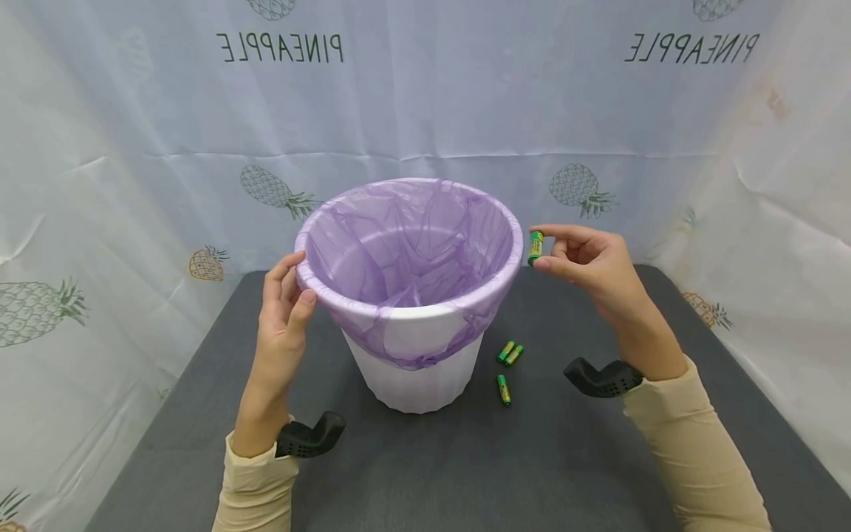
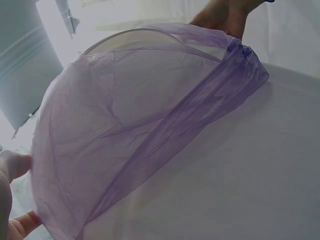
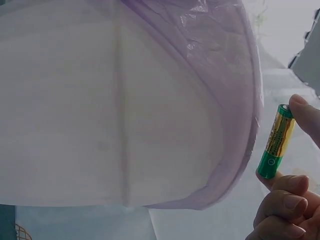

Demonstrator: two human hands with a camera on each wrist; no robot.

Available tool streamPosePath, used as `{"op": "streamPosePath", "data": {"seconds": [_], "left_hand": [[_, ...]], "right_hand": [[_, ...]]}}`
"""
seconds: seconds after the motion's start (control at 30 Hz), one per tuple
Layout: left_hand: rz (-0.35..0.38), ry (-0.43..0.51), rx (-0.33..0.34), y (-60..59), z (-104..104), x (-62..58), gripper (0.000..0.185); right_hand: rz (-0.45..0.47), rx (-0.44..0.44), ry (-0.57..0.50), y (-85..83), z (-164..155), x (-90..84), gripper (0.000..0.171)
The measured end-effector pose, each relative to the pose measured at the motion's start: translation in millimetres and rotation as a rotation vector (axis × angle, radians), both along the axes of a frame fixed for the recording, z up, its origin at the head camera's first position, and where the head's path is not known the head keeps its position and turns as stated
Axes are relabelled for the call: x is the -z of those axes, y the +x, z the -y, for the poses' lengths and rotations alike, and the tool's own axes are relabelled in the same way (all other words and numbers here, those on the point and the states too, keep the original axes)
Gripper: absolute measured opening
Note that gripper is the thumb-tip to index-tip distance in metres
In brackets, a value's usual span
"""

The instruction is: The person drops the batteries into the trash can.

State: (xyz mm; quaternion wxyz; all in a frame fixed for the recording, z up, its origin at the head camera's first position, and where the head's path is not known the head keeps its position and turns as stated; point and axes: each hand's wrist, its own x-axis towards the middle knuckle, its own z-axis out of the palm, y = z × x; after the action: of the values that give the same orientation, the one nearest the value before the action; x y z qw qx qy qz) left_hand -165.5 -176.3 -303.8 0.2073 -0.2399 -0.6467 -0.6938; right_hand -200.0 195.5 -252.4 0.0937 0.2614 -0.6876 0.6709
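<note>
- A green battery (image 1: 535, 248) is pinched by its ends between the thumb and forefinger of the right hand (image 1: 598, 270), just beside the white bin (image 1: 412, 380).
- The bin's rim is touched by the left hand (image 1: 282, 314), its fingers spread from the thumb.
- Three other batteries (image 1: 504, 390) are seen lying on the counter (image 1: 372, 473).
- The step in hand is judged a carry; for placing inside, the battery would need to be brought over the purple bag (image 1: 399, 251) and released.
</note>
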Motion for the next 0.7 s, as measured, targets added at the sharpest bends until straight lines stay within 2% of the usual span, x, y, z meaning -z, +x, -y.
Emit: {"op": "streamPosePath", "data": {"seconds": [0.17, 0.4, 0.7], "left_hand": [[0.022, 0.000, -0.016, 1.0, -0.2, -0.9, 0.045], [-0.023, 0.006, 0.025, -1.9, 1.1, 1.7, 0.043], [0.008, 0.007, 0.010, 1.0, -0.4, -1.1, 0.045]], "right_hand": [[-0.010, -0.010, 0.003, -1.1, 5.0, -1.1, 0.038], [0.000, -0.012, 0.005, -5.6, 11.9, 0.2, 0.038], [-0.005, -0.028, -0.019, -10.0, 19.1, 1.3, 0.039]]}}
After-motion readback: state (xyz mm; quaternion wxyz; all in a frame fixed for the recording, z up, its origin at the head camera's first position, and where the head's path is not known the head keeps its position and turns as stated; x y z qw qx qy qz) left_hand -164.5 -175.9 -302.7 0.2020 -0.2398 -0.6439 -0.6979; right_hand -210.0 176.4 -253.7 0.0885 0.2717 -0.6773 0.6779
